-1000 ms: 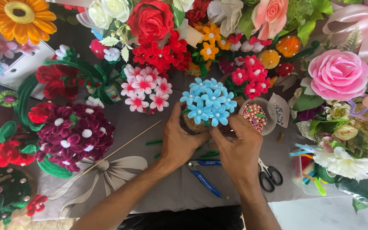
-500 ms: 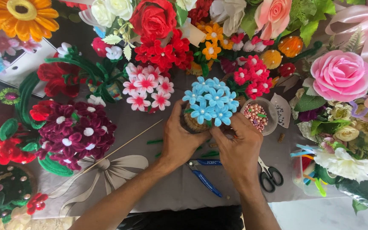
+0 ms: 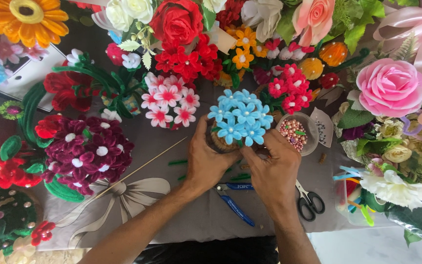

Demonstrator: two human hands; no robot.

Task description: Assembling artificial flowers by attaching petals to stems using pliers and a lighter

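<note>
Fingers of left hand [image 3: 210, 161] and right hand [image 3: 273, 168] closed around the small pot under the blue flower cluster [image 3: 239, 119], steadying it upright on the bench; bead bowl [image 3: 296, 133] just right of cluster.

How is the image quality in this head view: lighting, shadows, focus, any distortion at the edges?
Head view: even, soft light with no harsh glare; only faint shadows under the left hand and right hand on the grey cloth. The blue pipe-cleaner flower cluster is sharp. Flowers at the frame edges, like the orange felt sunflower, look slightly stretched by the wide lens.
</note>
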